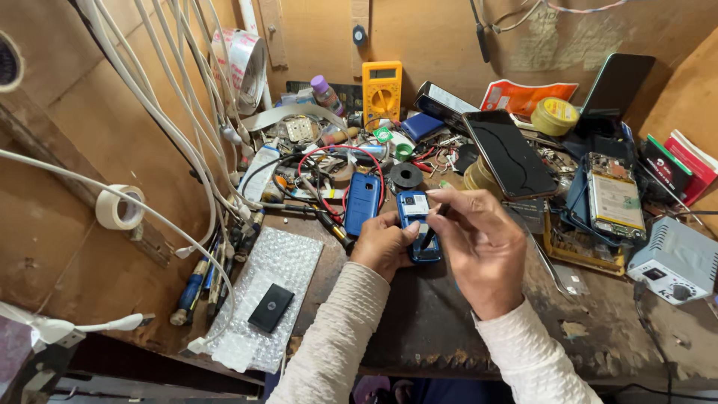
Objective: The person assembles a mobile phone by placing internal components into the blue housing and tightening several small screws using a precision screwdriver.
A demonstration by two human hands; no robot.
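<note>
A small blue mobile phone (416,218) with its back off lies face down on the dark bench, held at its lower left by my left hand (383,245). My right hand (479,243) hovers over the phone's right side, fingers pinched on a thin dark tool (432,233) whose tip rests in the open back. Beside the phone on the left lies its blue back cover (362,200). Both arms wear cream knitted sleeves.
A yellow multimeter (382,91) stands at the back. A black smartphone (509,153) and an opened phone (615,199) lie to the right, near a grey power unit (675,260). Bubble wrap (263,295) with a black part, screwdrivers (196,283) and white cables (161,112) fill the left.
</note>
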